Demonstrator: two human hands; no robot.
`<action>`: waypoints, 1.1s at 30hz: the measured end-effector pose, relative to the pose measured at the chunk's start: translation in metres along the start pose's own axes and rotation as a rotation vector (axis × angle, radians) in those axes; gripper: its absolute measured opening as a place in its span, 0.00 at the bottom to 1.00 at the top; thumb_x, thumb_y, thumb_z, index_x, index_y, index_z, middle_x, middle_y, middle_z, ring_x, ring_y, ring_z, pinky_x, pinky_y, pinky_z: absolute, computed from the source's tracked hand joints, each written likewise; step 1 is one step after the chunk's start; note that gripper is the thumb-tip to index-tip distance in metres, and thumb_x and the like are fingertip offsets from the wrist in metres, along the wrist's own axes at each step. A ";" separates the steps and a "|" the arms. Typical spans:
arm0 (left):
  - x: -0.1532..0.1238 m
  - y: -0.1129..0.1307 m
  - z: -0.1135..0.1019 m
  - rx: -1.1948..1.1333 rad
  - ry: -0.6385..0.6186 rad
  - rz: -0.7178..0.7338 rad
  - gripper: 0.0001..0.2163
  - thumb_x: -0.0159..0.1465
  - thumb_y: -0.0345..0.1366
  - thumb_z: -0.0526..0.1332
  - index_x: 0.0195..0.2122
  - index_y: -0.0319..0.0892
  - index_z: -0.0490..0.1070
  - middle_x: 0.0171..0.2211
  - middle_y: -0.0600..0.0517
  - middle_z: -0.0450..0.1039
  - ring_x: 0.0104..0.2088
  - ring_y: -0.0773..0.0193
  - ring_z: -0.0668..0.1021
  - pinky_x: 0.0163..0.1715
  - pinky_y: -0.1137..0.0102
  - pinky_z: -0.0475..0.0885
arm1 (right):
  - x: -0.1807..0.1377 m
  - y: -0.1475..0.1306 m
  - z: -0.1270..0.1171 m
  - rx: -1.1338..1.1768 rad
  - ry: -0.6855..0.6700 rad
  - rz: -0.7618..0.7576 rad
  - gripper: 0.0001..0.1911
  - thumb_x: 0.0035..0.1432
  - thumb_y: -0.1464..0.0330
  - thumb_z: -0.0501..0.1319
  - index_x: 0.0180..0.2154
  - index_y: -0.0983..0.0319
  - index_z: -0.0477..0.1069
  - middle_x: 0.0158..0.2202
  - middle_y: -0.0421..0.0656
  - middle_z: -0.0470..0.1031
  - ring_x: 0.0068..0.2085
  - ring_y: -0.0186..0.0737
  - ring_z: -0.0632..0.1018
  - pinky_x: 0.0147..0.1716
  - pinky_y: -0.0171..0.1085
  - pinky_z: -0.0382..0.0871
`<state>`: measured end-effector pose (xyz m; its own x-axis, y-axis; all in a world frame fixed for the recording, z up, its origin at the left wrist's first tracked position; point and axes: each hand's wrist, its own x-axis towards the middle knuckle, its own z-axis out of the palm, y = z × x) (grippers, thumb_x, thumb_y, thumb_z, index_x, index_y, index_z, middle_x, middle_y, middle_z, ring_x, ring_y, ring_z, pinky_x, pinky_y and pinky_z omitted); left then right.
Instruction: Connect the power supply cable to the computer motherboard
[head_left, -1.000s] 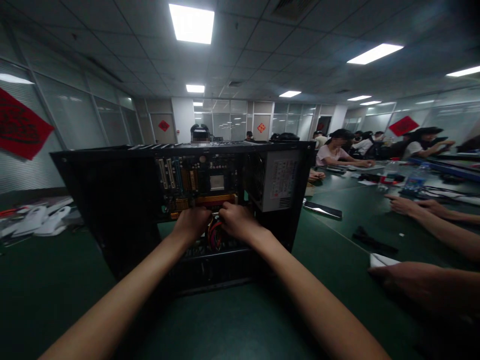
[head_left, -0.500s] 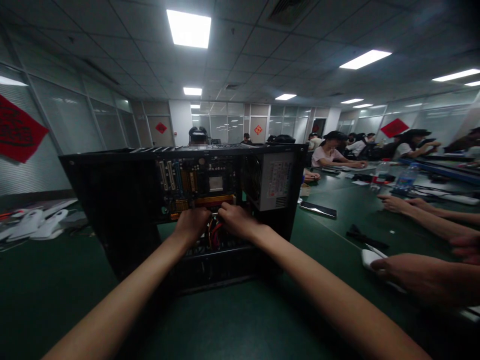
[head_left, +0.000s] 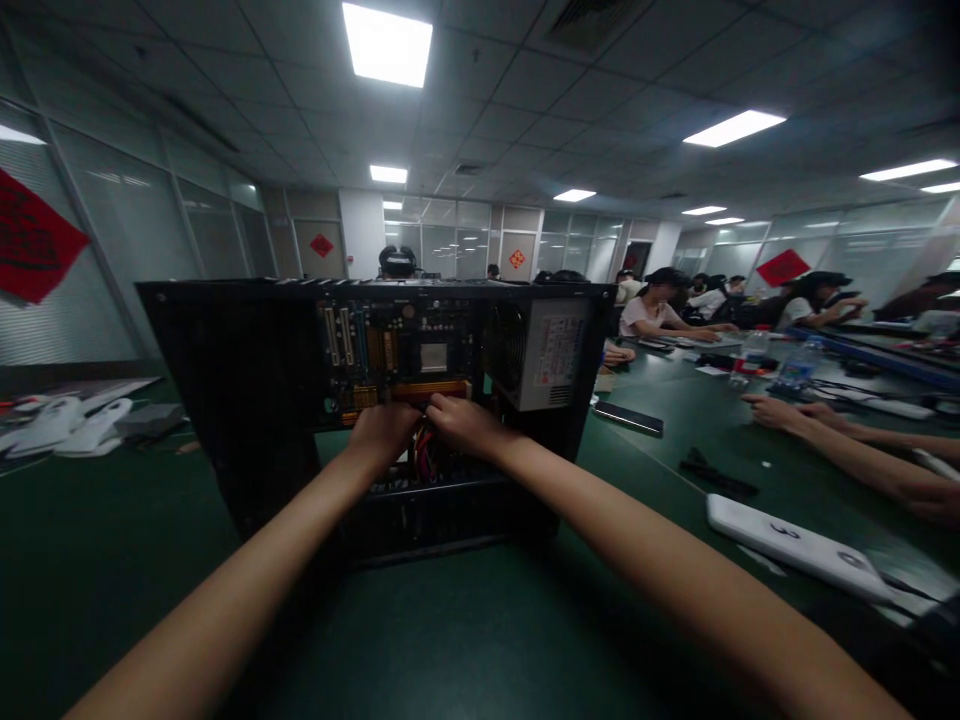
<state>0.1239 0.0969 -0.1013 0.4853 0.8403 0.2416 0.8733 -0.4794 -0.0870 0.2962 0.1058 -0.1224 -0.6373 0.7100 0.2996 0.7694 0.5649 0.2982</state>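
Observation:
A black computer case (head_left: 270, 285) stands before me on the table, its side open towards me. My left hand (head_left: 384, 432) and my right hand (head_left: 466, 428) reach into it, fingers closed, their fingertips almost meeting. What they pinch is hidden behind the fingers. Red and yellow cables (head_left: 426, 455) hang just below, between the two hands. Directly above my fingers are orange memory slots (head_left: 431, 390) on the motherboard (head_left: 442, 325). A silver square chip (head_left: 433, 357) sits higher on the board. The power supply (head_left: 551, 350) with its fan fills the upper right corner.
Right of the case lie a phone (head_left: 628, 417), a black strap-like object (head_left: 716, 472) and a white power bank (head_left: 799, 545) with a cable. A co-worker's hands (head_left: 787, 412) rest farther right, near plastic bottles (head_left: 799, 362). White objects (head_left: 71, 425) and a grey box (head_left: 150, 420) lie left.
My hands stay inside the case at nearly the same spot. At the right, another person's hand has let go of the white power bank and withdrawn. The view has shifted slightly.

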 end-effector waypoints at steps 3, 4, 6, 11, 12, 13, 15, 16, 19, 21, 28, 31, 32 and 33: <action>-0.003 -0.001 0.001 -0.002 0.009 0.011 0.15 0.69 0.35 0.52 0.48 0.45 0.77 0.46 0.42 0.79 0.46 0.51 0.81 0.41 0.65 0.73 | 0.001 -0.002 -0.001 0.013 -0.005 0.017 0.13 0.69 0.75 0.50 0.48 0.69 0.70 0.49 0.54 0.69 0.48 0.45 0.75 0.45 0.41 0.69; -0.004 -0.002 0.001 -0.004 0.015 0.017 0.15 0.69 0.35 0.51 0.48 0.46 0.77 0.46 0.44 0.79 0.46 0.52 0.81 0.40 0.65 0.72 | 0.001 -0.002 -0.001 0.014 -0.004 0.019 0.13 0.69 0.75 0.49 0.49 0.69 0.70 0.49 0.54 0.69 0.48 0.45 0.75 0.45 0.41 0.69; -0.004 -0.004 0.003 -0.014 0.031 0.022 0.16 0.69 0.35 0.50 0.50 0.50 0.76 0.46 0.46 0.79 0.45 0.52 0.81 0.40 0.65 0.72 | 0.001 -0.002 0.000 0.010 0.001 0.017 0.14 0.69 0.75 0.49 0.49 0.69 0.70 0.50 0.54 0.69 0.48 0.46 0.75 0.45 0.41 0.70; -0.002 -0.006 0.005 -0.025 0.050 0.004 0.17 0.70 0.37 0.49 0.48 0.50 0.77 0.45 0.47 0.80 0.44 0.52 0.81 0.38 0.65 0.72 | 0.002 -0.001 0.002 -0.009 0.014 0.017 0.14 0.68 0.75 0.50 0.50 0.68 0.69 0.50 0.53 0.69 0.49 0.47 0.75 0.44 0.41 0.70; -0.001 -0.006 0.005 -0.018 0.047 0.003 0.17 0.69 0.37 0.49 0.48 0.49 0.78 0.45 0.46 0.80 0.44 0.52 0.81 0.38 0.65 0.72 | 0.002 -0.001 0.001 -0.009 0.018 0.020 0.14 0.68 0.75 0.50 0.51 0.68 0.69 0.50 0.53 0.69 0.49 0.47 0.75 0.43 0.41 0.71; 0.000 -0.005 0.004 -0.012 0.044 0.004 0.17 0.69 0.37 0.49 0.47 0.49 0.78 0.45 0.46 0.80 0.44 0.51 0.81 0.38 0.65 0.72 | 0.002 -0.002 0.000 -0.008 0.023 0.026 0.14 0.68 0.74 0.50 0.51 0.67 0.69 0.50 0.52 0.69 0.48 0.47 0.75 0.42 0.41 0.71; 0.000 -0.004 0.003 -0.002 0.041 0.008 0.16 0.69 0.37 0.50 0.46 0.48 0.78 0.45 0.45 0.80 0.44 0.51 0.81 0.38 0.64 0.72 | 0.001 -0.004 -0.003 -0.005 0.027 0.044 0.14 0.68 0.74 0.50 0.51 0.66 0.69 0.49 0.52 0.69 0.47 0.48 0.75 0.40 0.41 0.72; 0.000 -0.004 0.002 0.002 0.042 0.009 0.16 0.69 0.37 0.50 0.46 0.48 0.78 0.45 0.45 0.80 0.45 0.51 0.81 0.38 0.64 0.72 | 0.000 -0.005 -0.005 -0.006 0.027 0.055 0.14 0.68 0.74 0.49 0.51 0.66 0.69 0.49 0.52 0.70 0.47 0.48 0.75 0.40 0.41 0.72; -0.001 -0.003 0.001 0.005 0.042 0.005 0.16 0.69 0.37 0.50 0.47 0.48 0.78 0.45 0.46 0.80 0.46 0.52 0.81 0.39 0.65 0.72 | -0.006 -0.008 -0.009 0.003 0.008 0.097 0.15 0.68 0.75 0.48 0.49 0.68 0.70 0.48 0.54 0.71 0.47 0.49 0.75 0.41 0.41 0.72; -0.002 -0.004 0.001 0.003 0.031 0.000 0.16 0.69 0.37 0.51 0.47 0.47 0.78 0.46 0.45 0.80 0.46 0.52 0.81 0.39 0.64 0.72 | -0.010 -0.010 -0.011 0.034 -0.008 0.140 0.14 0.67 0.76 0.49 0.47 0.69 0.71 0.47 0.55 0.72 0.46 0.47 0.76 0.41 0.40 0.72; 0.000 -0.006 0.004 -0.031 0.010 -0.022 0.15 0.69 0.38 0.52 0.48 0.50 0.77 0.46 0.47 0.79 0.46 0.54 0.80 0.40 0.66 0.72 | -0.010 -0.009 -0.011 0.144 -0.094 0.297 0.15 0.64 0.78 0.51 0.46 0.68 0.75 0.45 0.53 0.76 0.47 0.46 0.78 0.43 0.37 0.70; 0.000 -0.007 0.006 -0.041 0.015 -0.019 0.15 0.70 0.39 0.52 0.48 0.50 0.77 0.46 0.47 0.79 0.46 0.53 0.80 0.39 0.65 0.72 | -0.007 -0.008 -0.010 0.168 -0.113 0.330 0.16 0.63 0.79 0.52 0.45 0.68 0.76 0.46 0.54 0.76 0.47 0.46 0.79 0.44 0.37 0.70; 0.000 -0.007 0.006 -0.038 0.013 -0.016 0.15 0.70 0.39 0.51 0.48 0.49 0.77 0.46 0.47 0.79 0.46 0.52 0.80 0.39 0.65 0.72 | -0.006 -0.007 -0.009 0.175 -0.112 0.333 0.15 0.63 0.79 0.52 0.44 0.68 0.76 0.46 0.54 0.77 0.47 0.46 0.79 0.44 0.36 0.70; 0.000 -0.007 0.005 -0.033 0.007 -0.011 0.15 0.70 0.38 0.51 0.48 0.49 0.77 0.46 0.47 0.79 0.46 0.51 0.80 0.39 0.64 0.72 | -0.006 -0.006 -0.008 0.179 -0.107 0.333 0.15 0.62 0.79 0.52 0.44 0.67 0.76 0.46 0.54 0.77 0.47 0.46 0.79 0.44 0.36 0.70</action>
<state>0.1181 0.1019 -0.1058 0.4753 0.8438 0.2491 0.8766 -0.4784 -0.0520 0.2949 0.0948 -0.1186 -0.3506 0.9014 0.2541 0.9347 0.3537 0.0349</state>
